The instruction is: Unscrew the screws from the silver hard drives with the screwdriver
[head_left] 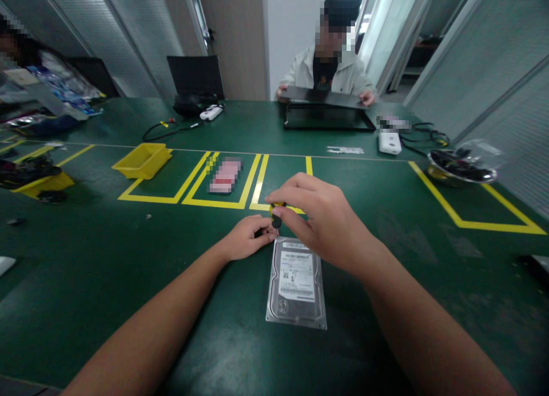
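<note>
A silver hard drive (295, 281) with a white label lies flat on the green table in front of me. In my right hand (321, 207) is a small yellow-and-black screwdriver (277, 217), gripped by its handle between thumb and fingers. Its shaft points down at the far left corner of the drive. My left hand (251, 237) rests on the table beside that corner, fingers pinched together close to the screwdriver's tip. Whatever those fingers hold, if anything, is too small to make out.
Beyond the drive, yellow tape outlines mark the table, with a pixelated pink item (226, 175) in one. A yellow bin (143, 160) stands left, a metal bowl (461, 170) of dark parts right. Across the table a person (328, 70) holds a black panel (321, 96).
</note>
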Demonstrator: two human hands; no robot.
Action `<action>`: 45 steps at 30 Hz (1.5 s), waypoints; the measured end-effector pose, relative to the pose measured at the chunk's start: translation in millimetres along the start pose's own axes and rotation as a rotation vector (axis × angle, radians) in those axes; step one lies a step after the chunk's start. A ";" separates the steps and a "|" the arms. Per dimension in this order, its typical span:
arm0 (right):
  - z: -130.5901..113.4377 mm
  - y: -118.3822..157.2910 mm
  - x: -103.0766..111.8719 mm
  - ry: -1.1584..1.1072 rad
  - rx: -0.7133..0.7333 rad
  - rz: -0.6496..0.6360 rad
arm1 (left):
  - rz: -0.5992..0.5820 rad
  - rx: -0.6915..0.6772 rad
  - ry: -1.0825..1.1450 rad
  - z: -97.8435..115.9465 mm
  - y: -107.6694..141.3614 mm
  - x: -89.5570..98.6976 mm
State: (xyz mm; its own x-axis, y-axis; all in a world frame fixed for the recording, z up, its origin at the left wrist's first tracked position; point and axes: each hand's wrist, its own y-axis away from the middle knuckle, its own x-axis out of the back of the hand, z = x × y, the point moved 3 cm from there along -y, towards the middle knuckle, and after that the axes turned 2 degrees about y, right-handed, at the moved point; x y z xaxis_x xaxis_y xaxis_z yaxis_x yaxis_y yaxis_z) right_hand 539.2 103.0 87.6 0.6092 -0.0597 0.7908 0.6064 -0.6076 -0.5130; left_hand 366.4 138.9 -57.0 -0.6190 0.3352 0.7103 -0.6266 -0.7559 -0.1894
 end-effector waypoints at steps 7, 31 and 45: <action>-0.4 0.1 1.6 0.001 0.018 -0.037 | -0.007 0.019 0.010 2.0 -0.6 1.2; 1.7 0.8 0.4 -0.009 -0.004 0.001 | -0.005 0.018 0.021 2.2 -0.9 1.5; -1.4 0.3 1.8 0.015 0.045 -0.024 | 0.006 0.040 0.019 2.5 -0.8 1.7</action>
State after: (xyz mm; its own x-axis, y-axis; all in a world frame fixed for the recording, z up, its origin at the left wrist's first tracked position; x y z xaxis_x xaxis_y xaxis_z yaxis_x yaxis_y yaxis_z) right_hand 539.7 101.6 89.3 0.5863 -0.0578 0.8080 0.6432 -0.5732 -0.5077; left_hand 367.1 138.7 -54.0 -0.6320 0.3406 0.6961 -0.6037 -0.7796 -0.1666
